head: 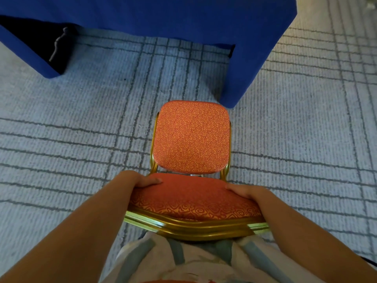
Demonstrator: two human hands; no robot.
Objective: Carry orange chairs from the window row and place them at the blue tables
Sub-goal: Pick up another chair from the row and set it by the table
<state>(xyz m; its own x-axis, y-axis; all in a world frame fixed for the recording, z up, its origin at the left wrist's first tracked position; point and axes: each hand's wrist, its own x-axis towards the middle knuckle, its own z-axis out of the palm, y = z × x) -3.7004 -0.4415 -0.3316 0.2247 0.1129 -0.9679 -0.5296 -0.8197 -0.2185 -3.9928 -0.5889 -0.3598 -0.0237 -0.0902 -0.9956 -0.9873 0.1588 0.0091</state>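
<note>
An orange patterned chair [191, 137] with a gold metal frame stands right in front of me, its seat facing a blue-draped table [163, 15] at the top of the view. The backrest top is nearest to me, seen from above. My left hand [140, 182] grips the left end of the backrest top, thumb lying over the padding. My right hand [244, 192] grips the right end the same way. The seat's front edge lies just short of the table's hanging cloth corner.
Pale grey carpet [81, 123] with dark grid lines covers the floor all around. The blue cloth hangs to the floor at the left and at the right of the table, with a dark gap [36, 37] under it at the left. My light clothing [179, 260] fills the bottom.
</note>
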